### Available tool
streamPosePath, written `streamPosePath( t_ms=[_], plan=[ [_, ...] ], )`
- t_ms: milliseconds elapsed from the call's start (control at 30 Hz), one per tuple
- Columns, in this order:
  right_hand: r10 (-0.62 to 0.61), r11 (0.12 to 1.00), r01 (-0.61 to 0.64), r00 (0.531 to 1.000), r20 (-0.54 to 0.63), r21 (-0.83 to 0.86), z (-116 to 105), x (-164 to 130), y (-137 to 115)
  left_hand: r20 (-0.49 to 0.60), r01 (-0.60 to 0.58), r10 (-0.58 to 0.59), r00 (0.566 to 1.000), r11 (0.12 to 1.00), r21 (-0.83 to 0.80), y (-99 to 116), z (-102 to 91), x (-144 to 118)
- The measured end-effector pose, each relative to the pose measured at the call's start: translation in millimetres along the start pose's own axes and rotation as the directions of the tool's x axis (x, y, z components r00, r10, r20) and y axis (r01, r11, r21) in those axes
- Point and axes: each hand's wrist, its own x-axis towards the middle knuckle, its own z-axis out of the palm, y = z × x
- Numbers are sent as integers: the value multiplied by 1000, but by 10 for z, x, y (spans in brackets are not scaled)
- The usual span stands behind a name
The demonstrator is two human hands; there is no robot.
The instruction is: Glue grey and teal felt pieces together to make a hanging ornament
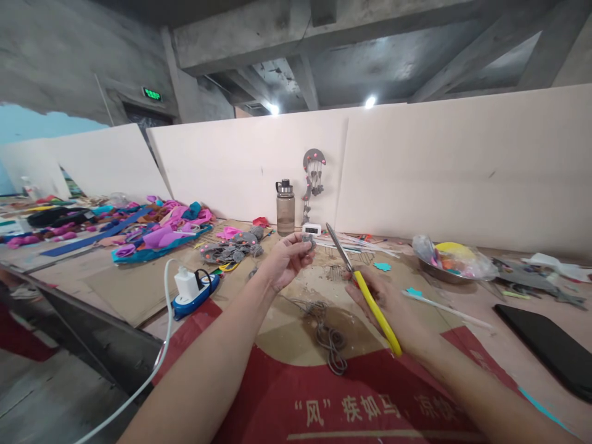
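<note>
Your left hand (pixel 285 259) pinches a small grey felt piece (pixel 307 240) above the table (pixel 485 345). Your right hand (pixel 393 308) grips yellow-handled scissors (pixel 365 293), blades pointing up beside it.

A long worktable (pixel 509 345) is stretching from left to right, backed by pale boards. A red banner with pale lettering (pixel 351 394) is lying across its near edge, with tangled grey cord (pixel 329 333) resting above it. A water bottle (pixel 285 207) is standing at the far middle. Colourful felt scraps (pixel 157 231) are spreading far left, a power strip (pixel 195 291) is sitting near left, and a metal bowl (pixel 451 262) and a black tablet (pixel 552 348) are lying right.
</note>
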Motion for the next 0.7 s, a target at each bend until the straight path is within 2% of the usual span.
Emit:
streamPosePath(
  t_ms=[133,400,700],
  plan=[
    [15,999,-17,999,37,51,-2,0,-38,28,-36,34,999,994,99,-14,39,-12],
    [115,977,-133,987,115,168,39,-25,-66,84,-53,34,996,971,234,-43,59,-19],
    [149,965,-161,986,72,206,29,-30,-130,52,-89,76,996,930,357,-93,-1,13]
  ],
)
